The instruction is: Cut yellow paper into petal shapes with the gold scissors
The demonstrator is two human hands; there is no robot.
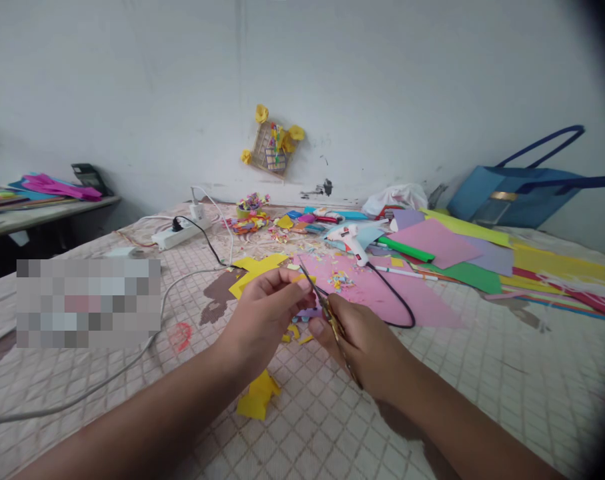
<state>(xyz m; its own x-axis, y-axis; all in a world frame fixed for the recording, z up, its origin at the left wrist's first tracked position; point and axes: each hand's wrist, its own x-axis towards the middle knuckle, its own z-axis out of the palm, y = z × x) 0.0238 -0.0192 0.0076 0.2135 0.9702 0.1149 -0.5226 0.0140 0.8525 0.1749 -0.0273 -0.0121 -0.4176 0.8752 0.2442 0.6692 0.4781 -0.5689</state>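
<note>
Left forearm (157, 407) and right forearm (457, 413) extended forward from the lower edge, converging at centre above the diamond-patterned cloth (487, 387). Left hand (259, 307) with fingers curled, thumb and fingertips pinching a small yellow piece (306, 277). Right hand (365, 340) closed around the gold-handled scissors (336, 325), blades angled up and leftward at the yellow piece. Beside the left forearm, a larger yellow scrap (257, 399); beyond the hands, a pink sheet (427, 303).
</note>
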